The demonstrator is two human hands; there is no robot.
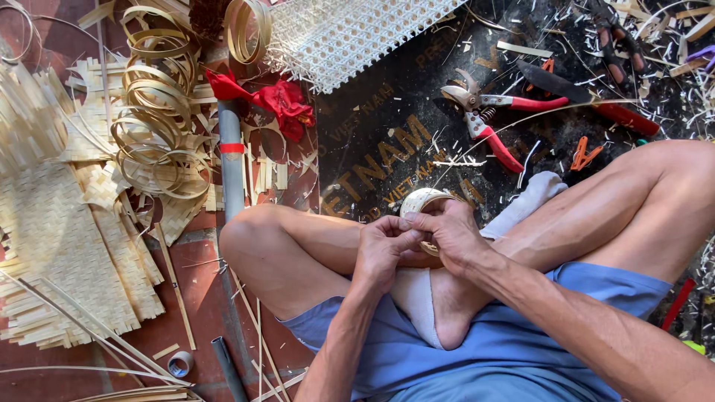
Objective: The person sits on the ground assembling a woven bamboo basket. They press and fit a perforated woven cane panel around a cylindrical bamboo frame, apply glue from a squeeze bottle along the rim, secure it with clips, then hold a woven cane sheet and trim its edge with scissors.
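Fingers of both hands, left hand [381, 246] and right hand [453, 237], pinch the small bamboo ring [423, 202] over my crossed ankles; I'd keep each grip tight so the strip can't spring loose.

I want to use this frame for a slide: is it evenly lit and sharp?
Head view: soft, even daylight with no harsh glare; both hands, left hand and right hand, and the tape roll look sharp; the red pruning shears are crisp; the dark mat reads slightly underexposed.
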